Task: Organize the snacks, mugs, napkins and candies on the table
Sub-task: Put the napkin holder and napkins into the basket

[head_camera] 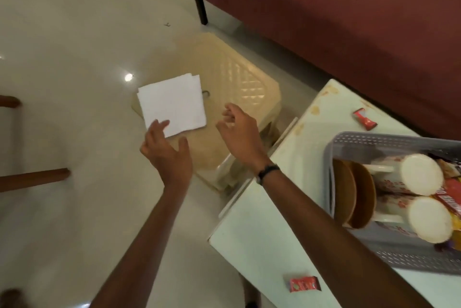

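Note:
A stack of white napkins (172,104) is in the air above a beige plastic stool (239,83), and my left hand (166,149) pinches its near corner. My right hand (239,128) hovers beside the napkins over the stool, fingers loosely spread, holding nothing. On the pale table (262,233) at the right stands a grey basket (389,257) holding two white mugs (414,175) lying on their sides, brown plates (354,195) and snack packets (451,198). One red candy (304,283) lies near the table's front, another red candy (364,120) behind the basket.
A dark red sofa (349,20) with a black leg fills the upper right. Brown wooden chair legs (35,178) show at the left edge. Glossy cream floor tiles (74,45) surround the stool.

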Motion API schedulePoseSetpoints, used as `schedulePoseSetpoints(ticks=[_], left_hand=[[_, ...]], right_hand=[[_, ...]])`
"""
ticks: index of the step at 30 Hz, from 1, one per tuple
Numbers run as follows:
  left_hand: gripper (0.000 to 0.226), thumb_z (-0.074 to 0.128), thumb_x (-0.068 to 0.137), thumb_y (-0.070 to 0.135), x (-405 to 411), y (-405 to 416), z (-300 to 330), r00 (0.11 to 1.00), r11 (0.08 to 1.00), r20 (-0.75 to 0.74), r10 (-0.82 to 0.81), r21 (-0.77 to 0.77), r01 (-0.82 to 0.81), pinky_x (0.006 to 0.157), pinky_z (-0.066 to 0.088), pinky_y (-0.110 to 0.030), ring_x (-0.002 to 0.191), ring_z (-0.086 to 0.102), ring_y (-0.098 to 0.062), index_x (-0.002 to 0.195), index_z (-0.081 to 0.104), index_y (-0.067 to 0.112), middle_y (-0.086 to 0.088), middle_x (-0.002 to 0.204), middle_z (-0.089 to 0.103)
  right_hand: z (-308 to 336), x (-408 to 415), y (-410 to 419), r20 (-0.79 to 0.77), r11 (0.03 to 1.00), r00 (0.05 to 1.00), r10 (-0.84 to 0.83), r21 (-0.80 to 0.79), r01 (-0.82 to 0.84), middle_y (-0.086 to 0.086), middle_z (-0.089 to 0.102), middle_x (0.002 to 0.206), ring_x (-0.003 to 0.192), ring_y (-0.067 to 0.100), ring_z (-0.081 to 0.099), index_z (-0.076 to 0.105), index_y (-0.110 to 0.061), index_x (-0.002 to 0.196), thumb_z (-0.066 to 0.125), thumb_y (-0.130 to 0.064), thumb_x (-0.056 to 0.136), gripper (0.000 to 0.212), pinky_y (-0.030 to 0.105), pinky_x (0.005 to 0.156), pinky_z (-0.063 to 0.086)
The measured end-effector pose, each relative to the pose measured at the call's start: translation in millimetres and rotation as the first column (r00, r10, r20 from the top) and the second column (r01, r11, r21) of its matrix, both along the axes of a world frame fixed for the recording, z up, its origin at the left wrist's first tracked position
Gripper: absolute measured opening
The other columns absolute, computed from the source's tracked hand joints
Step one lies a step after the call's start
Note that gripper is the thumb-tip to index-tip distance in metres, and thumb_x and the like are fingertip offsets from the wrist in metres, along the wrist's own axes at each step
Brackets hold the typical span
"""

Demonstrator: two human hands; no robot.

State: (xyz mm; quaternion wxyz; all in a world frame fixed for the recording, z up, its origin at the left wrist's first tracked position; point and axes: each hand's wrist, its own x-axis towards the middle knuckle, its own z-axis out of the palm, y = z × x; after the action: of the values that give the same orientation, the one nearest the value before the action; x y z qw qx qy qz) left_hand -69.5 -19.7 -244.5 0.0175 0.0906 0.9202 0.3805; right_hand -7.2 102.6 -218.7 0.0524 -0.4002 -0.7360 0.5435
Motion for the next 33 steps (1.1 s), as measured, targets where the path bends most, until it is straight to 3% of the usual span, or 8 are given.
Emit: schedulePoseSetpoints(ticks=[3, 5, 11, 17, 24, 29, 31, 33], left_hand=[[0.054, 0.065, 0.078, 0.016, -41, -5, -9, 0.973, 0.981, 0.127, 0.192, -0.024, -0.191, 0.106, 0.032, -0.044, 0.123, 0.036, -0.034, 0.126, 0.043, 0.004, -0.015, 0.133, 0.046], [0.063, 0.066, 0.08, 0.021, -63, -6, -15, 0.937, 0.965, 0.236, 0.26, -0.036, -0.259, 0.102, 0.037, -0.047, 0.126, 0.03, -0.034, 0.133, 0.035, 0.007, -0.013, 0.139, 0.039], [0.067, 0.071, 0.077, 0.015, -91, -6, -23, 0.884, 0.955, 0.398, 0.246, 0.053, -0.29, 0.084, 0.044, -0.026, 0.109, 0.05, -0.021, 0.132, 0.034, 0.01, -0.011, 0.132, 0.045], [0.053, 0.066, 0.076, 0.005, -89, 0, -7, 0.858, 0.951, 0.467, 0.213, 0.103, -0.292, 0.073, 0.045, -0.023, 0.094, 0.054, -0.017, 0.124, 0.043, 0.007, -0.005, 0.113, 0.055], [0.036, 0.05, 0.079, 0.0, -60, 2, 30, 0.652, 0.878, 0.752, -0.091, 0.37, -0.303, 0.063, 0.05, -0.018, 0.09, 0.059, -0.014, 0.114, 0.056, 0.008, 0.0, 0.1, 0.063], [0.03, 0.045, 0.082, -0.003, 5, 9, 57, 0.49, 0.812, 0.812, -0.317, 0.499, -0.302, 0.054, 0.05, -0.015, 0.078, 0.063, -0.005, 0.106, 0.058, 0.01, 0.005, 0.089, 0.067], [0.034, 0.051, 0.077, -0.003, 35, 12, 60, 0.443, 0.814, 0.823, -0.356, 0.506, -0.286, 0.057, 0.053, -0.018, 0.081, 0.067, -0.008, 0.108, 0.06, 0.009, 0.003, 0.094, 0.071], [0.038, 0.055, 0.075, -0.002, 70, 20, 61, 0.401, 0.823, 0.832, -0.384, 0.505, -0.26, 0.062, 0.056, -0.022, 0.086, 0.069, -0.012, 0.111, 0.061, 0.008, -0.001, 0.1, 0.074]], right_hand=[[-14, -49, -6, -0.018, 0.999, 0.999, -0.035, 0.021, 0.036, 0.006, 0.059, 0.114, 0.107, 0.021, 0.055, 0.054, -0.008, 0.115, 0.062, -0.02, 0.086, 0.032, 0.031, 0.089, 0.047], [-26, -72, -7, 0.001, 0.998, 0.998, -0.056, 0.035, 0.056, 0.006, 0.056, 0.111, 0.103, 0.021, 0.054, 0.055, -0.006, 0.111, 0.065, -0.022, 0.084, 0.033, 0.027, 0.082, 0.044], [-59, -93, -16, 0.055, 0.998, 0.997, -0.047, 0.039, 0.045, 0.01, 0.046, 0.119, 0.109, 0.028, 0.049, 0.053, -0.008, 0.116, 0.074, -0.014, 0.073, 0.049, 0.039, 0.097, 0.046], [-62, -91, -12, 0.024, 0.999, 0.999, -0.031, -0.015, 0.031, 0.008, 0.044, 0.118, 0.109, 0.027, 0.049, 0.052, -0.01, 0.117, 0.074, -0.011, 0.072, 0.05, 0.039, 0.097, 0.047], [-47, -52, 1, -0.015, 0.959, 0.997, -0.073, -0.277, 0.066, 0.01, 0.054, 0.12, 0.1, 0.018, 0.056, 0.057, -0.01, 0.118, 0.076, -0.028, 0.075, 0.05, 0.025, 0.081, 0.048], [-9, 33, 9, 0.032, 0.739, 0.973, -0.229, -0.645, 0.195, -0.007, 0.059, 0.124, 0.107, 0.011, 0.058, 0.048, -0.023, 0.128, 0.075, -0.042, 0.075, 0.062, 0.03, 0.086, 0.053], [2, 71, 14, 0.004, 0.6, 0.965, -0.262, -0.783, 0.166, -0.004, 0.066, 0.122, 0.111, 0.017, 0.062, 0.054, -0.021, 0.126, 0.074, -0.039, 0.077, 0.057, 0.036, 0.092, 0.053], [14, 110, 15, -0.02, 0.554, 0.947, -0.32, -0.815, 0.17, 0.001, 0.07, 0.116, 0.11, 0.019, 0.065, 0.062, -0.014, 0.12, 0.073, -0.031, 0.079, 0.046, 0.038, 0.095, 0.052]])
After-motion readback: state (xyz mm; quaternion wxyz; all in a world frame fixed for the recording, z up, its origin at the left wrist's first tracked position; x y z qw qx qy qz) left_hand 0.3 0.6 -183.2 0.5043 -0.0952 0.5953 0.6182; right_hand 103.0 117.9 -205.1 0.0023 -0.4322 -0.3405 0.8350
